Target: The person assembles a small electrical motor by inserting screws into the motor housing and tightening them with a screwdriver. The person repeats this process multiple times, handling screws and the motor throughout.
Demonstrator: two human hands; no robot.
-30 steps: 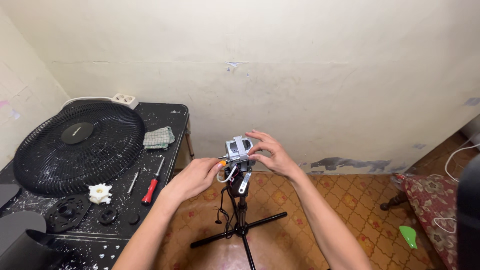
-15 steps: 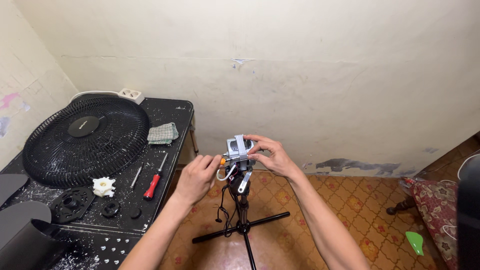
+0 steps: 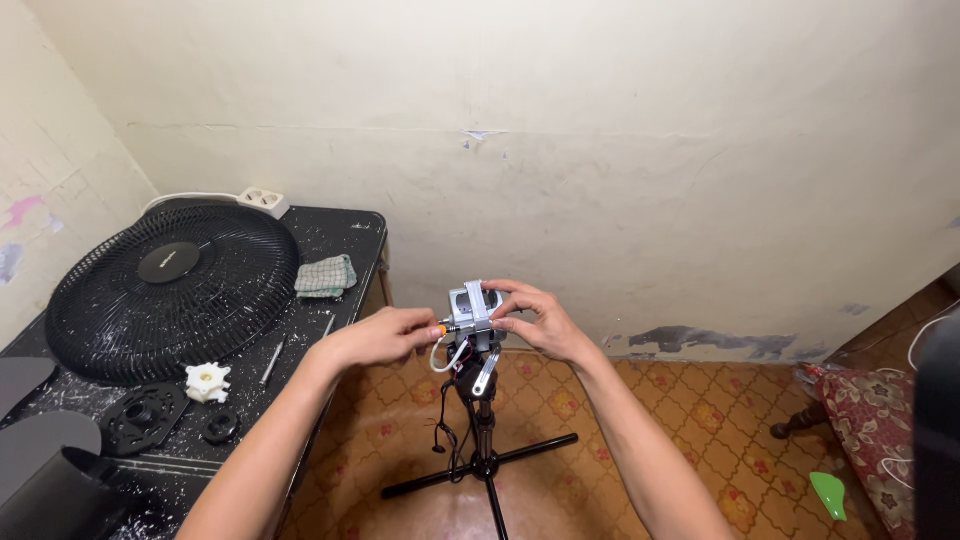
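Holding a small grey motor that sits on top of a black stand out over the floor, just right of the worktop and straight in front of the chest. Right hand is wrapped round the motor's right side with fingers over the top, while the left hand pinches the orange-tipped shaft poking out the left end, so the long axis runs left-right and both hands are about equally close. Fan guard, white hub and green cloth are lying on the worktop, well apart from it all.
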